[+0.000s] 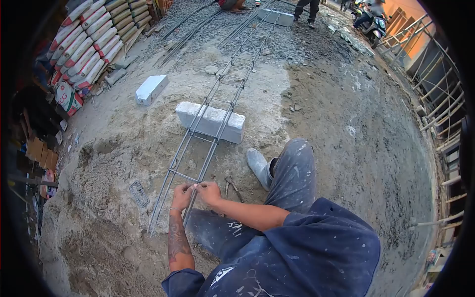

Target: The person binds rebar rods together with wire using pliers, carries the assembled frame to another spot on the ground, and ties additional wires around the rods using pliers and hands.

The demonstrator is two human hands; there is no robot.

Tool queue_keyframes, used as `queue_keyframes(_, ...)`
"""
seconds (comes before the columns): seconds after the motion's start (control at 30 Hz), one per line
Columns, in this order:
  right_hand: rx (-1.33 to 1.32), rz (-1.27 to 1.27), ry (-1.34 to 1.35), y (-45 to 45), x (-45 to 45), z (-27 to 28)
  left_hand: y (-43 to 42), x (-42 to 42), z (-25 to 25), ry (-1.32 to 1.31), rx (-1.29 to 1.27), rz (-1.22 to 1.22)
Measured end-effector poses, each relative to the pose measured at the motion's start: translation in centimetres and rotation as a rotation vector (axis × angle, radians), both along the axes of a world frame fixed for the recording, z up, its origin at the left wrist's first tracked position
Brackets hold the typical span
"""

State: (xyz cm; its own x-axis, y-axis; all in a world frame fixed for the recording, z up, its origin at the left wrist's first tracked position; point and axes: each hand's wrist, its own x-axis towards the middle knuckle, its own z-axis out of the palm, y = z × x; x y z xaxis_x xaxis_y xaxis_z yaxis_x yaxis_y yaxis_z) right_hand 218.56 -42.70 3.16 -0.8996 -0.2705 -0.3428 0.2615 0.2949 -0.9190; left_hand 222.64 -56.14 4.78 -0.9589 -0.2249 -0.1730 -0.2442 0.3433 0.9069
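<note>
A long steel rebar cage (pixel 202 166) runs away from me, its near part propped across a white block (pixel 184 115). My left hand (pixel 182 197) is closed at a bar near the closest visible cross tie. Right beside it, my right hand (pixel 210 193) is also closed, its fingertips pinched together at the same bar. What the fingertips hold is too small to make out. On the ground by my right hand lies a pair of pincers (pixel 232 188) with its handles apart. A small looped metal piece (pixel 139 194) rests on the sand left of the cage.
Another white block (pixel 151 90) lies left of the cage; a further block (pixel 276 18) is under its far end. Stacked cement bags (pixel 89 47) stand at upper left. Loose rebar (pixel 190 30) lies on gravel. People and a motorbike (pixel 377 28) are at the back.
</note>
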Motion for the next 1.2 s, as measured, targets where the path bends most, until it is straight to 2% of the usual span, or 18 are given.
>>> queue_keyframes(0.03, 0.044, 0.024, 0.028, 0.4, -0.4, 0.3, -0.1, 0.0, 0.3, -0.002, 0.000, 0.000)
queue_keyframes(0.1, 0.097, 0.052, 0.053, 0.9, -1.0, 0.8, -0.3, 0.1, 0.7, -0.044, -0.326, -0.025)
queue_keyframes(0.23, 0.176, 0.136, 0.144, 1.7, -2.0, 3.3, 0.4, 0.3, 2.0, 0.245, -0.804, 0.045)
queue_keyframes(0.27, 0.145, 0.161, 0.374, 1.8, -1.9, 3.2, 0.3, 0.3, 4.6, 0.073, -0.778, 0.161)
queue_keyframes(0.3, 0.101, 0.202, 0.595, 1.7, -1.5, 3.0, -0.7, 0.2, 5.6, 0.107, -0.726, 0.224)
queue_keyframes(0.4, 0.032, 0.333, 0.532, 2.2, -2.1, 1.5, -2.0, 2.5, 11.1, 0.097, -0.463, 0.419)
queue_keyframes(0.5, 0.009, 0.177, 0.384, 4.3, -2.5, 1.9, 0.8, 5.0, 14.0, 0.198, -0.315, 0.385)
queue_keyframes(0.57, 0.165, 0.072, 0.314, 6.4, -4.9, -1.3, 4.4, 5.5, 12.3, 0.246, -0.246, 0.262)
queue_keyframes(0.63, 0.272, 0.012, 0.278, 8.1, -8.2, -6.6, 9.1, 4.6, 7.4, 0.136, -0.181, 0.207)
queue_keyframes(0.7, 0.313, -0.123, -0.009, 8.8, -11.5, -11.9, 12.4, 3.2, 1.0, -0.123, -0.246, 0.173)
queue_keyframes(0.77, 0.681, 0.165, 0.117, 9.5, -10.3, -7.5, 14.1, 2.7, -5.8, -0.237, -0.386, 0.325)
queue_keyframes(0.83, 0.937, 0.352, 0.003, 10.8, -9.0, -11.6, 14.7, 3.0, -8.6, -0.208, -0.400, 0.348)
queue_keyframes(0.87, 0.933, 0.317, -0.159, 11.1, -7.5, -10.7, 14.7, 3.6, -9.3, -0.206, -0.409, 0.380)
queue_keyframes(0.9, 1.025, 0.568, -0.120, 11.4, -6.3, -11.1, 14.4, 4.3, -7.7, -0.186, -0.336, 0.332)
queue_keyframes(0.97, 1.080, 0.710, -0.222, 11.6, -4.5, -15.8, 14.2, 6.1, -4.0, -0.151, -0.222, 0.264)
queue_keyframes(1.03, 1.191, 0.457, -0.345, 9.9, -2.2, -20.1, 14.0, 8.8, -2.6, -0.084, -0.138, 0.323)
queue_keyframes(1.1, 1.008, 0.003, -0.440, 9.1, -0.6, -19.6, 13.9, 11.5, -0.7, -0.086, -0.152, 0.405)
queue_keyframes(1.2, 0.952, -0.055, -0.411, 9.1, 0.1, -19.4, 14.0, 14.7, 0.4, -0.107, -0.175, 0.537)
